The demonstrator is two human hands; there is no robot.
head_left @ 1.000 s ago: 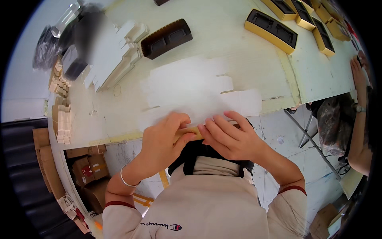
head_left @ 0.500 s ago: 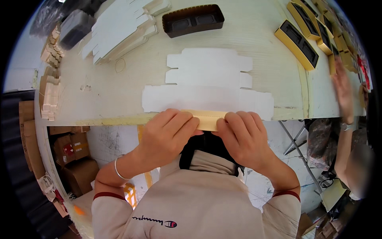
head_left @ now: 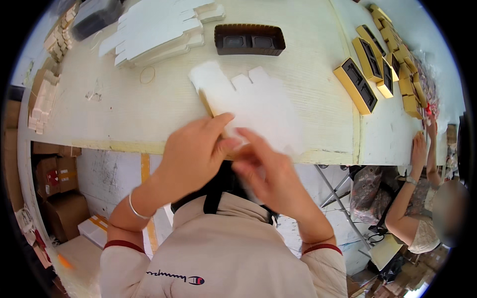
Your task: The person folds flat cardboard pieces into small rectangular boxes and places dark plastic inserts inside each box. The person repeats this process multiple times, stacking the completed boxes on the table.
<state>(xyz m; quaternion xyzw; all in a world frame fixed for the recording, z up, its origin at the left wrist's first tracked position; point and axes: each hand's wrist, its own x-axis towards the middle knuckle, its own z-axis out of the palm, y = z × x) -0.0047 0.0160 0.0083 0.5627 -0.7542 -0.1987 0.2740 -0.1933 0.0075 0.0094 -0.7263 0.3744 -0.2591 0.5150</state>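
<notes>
A flat carton blank [head_left: 263, 109], white on its upper face, lies slantwise at the table's front edge. It is slightly blurred, and one side is folded up so that a gold strip [head_left: 205, 103] shows. My left hand [head_left: 191, 154] grips the near end of this folded side between thumb and forefinger. Close by on the right is my right hand [head_left: 268, 171], its fingers bent and smeared by motion. Whether it touches the cardboard is hidden. Beyond the blank stands a dark brown plastic tray [head_left: 251, 51] with two compartments.
Stacked white blanks [head_left: 154, 30] lie at the back left beside a rubber band [head_left: 147, 75]. Gold boxes with dark trays [head_left: 355, 87] stand at the right, several more behind. A co-worker's hand [head_left: 418, 149] is at the far right. Cardboard boxes [head_left: 62, 174] sit under the table.
The blank has turned from lying square to slanting, its folded gold side now at the left. My right hand has come off that edge and moved left. The view has shifted slightly.
</notes>
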